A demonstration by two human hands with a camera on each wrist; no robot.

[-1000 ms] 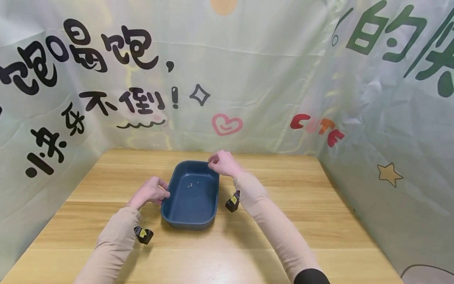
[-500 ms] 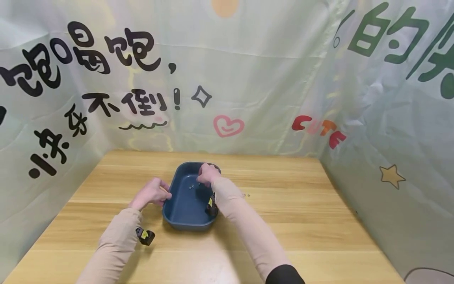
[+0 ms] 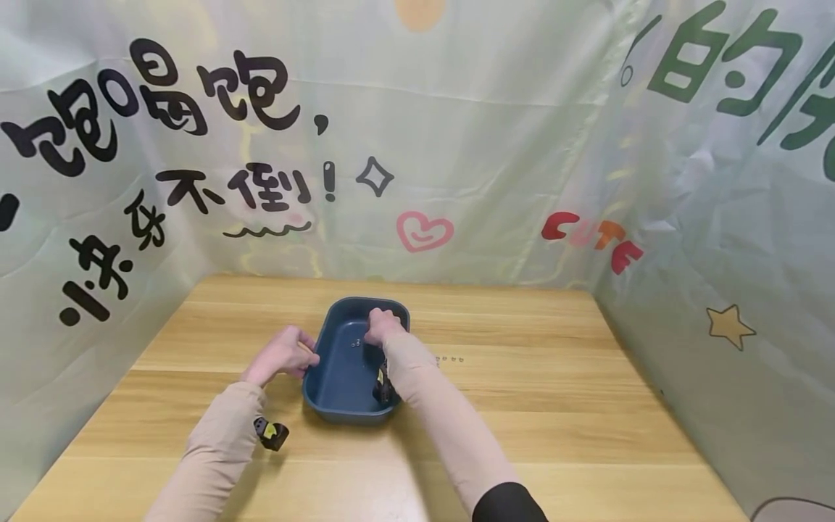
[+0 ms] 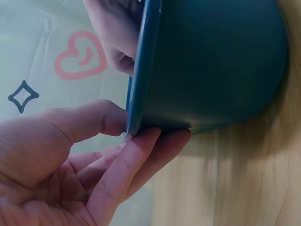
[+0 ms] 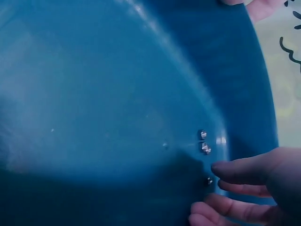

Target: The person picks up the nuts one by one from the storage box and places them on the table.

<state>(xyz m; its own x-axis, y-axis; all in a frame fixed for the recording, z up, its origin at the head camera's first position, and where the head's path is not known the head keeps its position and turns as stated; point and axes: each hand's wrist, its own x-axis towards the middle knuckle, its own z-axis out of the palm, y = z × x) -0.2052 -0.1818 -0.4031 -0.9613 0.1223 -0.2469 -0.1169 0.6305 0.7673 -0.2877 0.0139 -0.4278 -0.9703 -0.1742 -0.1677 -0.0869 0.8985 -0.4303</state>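
Note:
A dark blue rectangular basin [image 3: 335, 389] with rounded corners stands on the wooden table. My left hand [image 3: 283, 354] pinches its left rim, thumb over the edge and fingers against the outer wall [image 4: 211, 61]. Inside the basin, my right hand [image 3: 383, 326] reaches down towards the far part of the floor. In the right wrist view, its thumb and fingers [image 5: 240, 169] are apart around one tiny silver piece [image 5: 209, 181]; whether they touch it I cannot tell. A few more shiny metal pieces [image 5: 205, 148], ring-like and very small, lie just beside the thumb.
To the right of the basin, partly behind my right sleeve, a row of several tiny rings [image 3: 453, 359] lies on the table [image 3: 535, 406]. Black camera mounts sit at both wrists. Printed cloth [image 3: 483, 167] hangs behind and at the sides.
My right hand has gone from the basin's far right rim down into the basin. The ring row on the table has come into view. My left hand keeps its grip on the rim.

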